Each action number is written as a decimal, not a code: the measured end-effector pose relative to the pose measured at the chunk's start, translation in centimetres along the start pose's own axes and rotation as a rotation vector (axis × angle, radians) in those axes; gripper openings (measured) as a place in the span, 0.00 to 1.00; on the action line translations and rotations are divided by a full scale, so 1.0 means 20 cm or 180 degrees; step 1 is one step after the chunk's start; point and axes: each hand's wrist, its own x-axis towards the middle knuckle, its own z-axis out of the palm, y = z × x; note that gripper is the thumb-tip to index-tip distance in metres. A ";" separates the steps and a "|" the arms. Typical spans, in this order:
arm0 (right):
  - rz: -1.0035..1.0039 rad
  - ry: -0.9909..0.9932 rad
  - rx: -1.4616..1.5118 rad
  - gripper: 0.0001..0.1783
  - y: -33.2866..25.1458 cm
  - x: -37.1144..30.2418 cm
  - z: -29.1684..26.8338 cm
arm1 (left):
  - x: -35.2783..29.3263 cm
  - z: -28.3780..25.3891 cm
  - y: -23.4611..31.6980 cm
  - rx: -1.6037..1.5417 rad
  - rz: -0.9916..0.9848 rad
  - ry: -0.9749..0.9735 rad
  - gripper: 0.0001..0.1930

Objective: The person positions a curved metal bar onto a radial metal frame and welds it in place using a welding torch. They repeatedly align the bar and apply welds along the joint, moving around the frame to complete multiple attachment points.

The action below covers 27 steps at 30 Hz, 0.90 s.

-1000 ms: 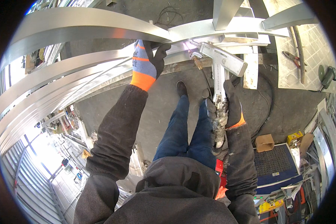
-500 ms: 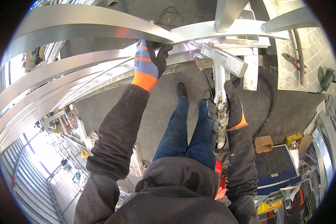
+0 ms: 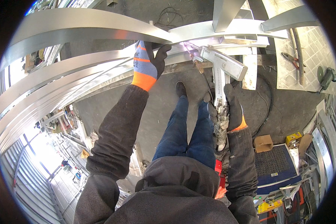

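Head view: gripping pistol-shaped silver metal torch [image 3: 224, 62] by wrapped grey handle in black-and-orange gloved right hand [image 3: 233, 106], with fingers closed round it. Pointing forward-left, with purple glow near tip, close under long silver metal beam [image 3: 198, 31]. Holding blue, orange and black gloved left hand [image 3: 150, 61] at beam's lower edge, with thumb spread; cannot tell finger grip, being hidden behind beam. Showing red-handled metal pliers [image 3: 289, 57] at right on pale patterned sheet [image 3: 286, 77].

The metal beam [image 3: 89, 18] hides some fingertips of the left grip [image 3: 148, 64]; glare blurs the tip of the silver gun [image 3: 226, 61]; left-side clutter [image 3: 58, 125] is indistinct.
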 end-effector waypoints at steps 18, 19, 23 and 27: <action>-0.0086 -0.0232 0.0193 0.29 0.01 -0.07 -0.04 | -0.01 -0.01 0.00 0.0057 0.0097 -0.0108 0.20; -0.0084 -0.0240 0.0195 0.30 0.00 -0.06 -0.04 | 0.00 -0.01 0.00 0.0017 0.0059 -0.0119 0.19; -0.0072 -0.0323 0.0174 0.32 0.01 0.00 -0.03 | 0.00 -0.02 0.00 0.0028 0.0110 -0.0140 0.19; -0.0233 -0.0272 0.0197 0.33 0.02 0.03 -0.01 | -0.01 -0.01 0.00 0.0044 0.0151 -0.0135 0.19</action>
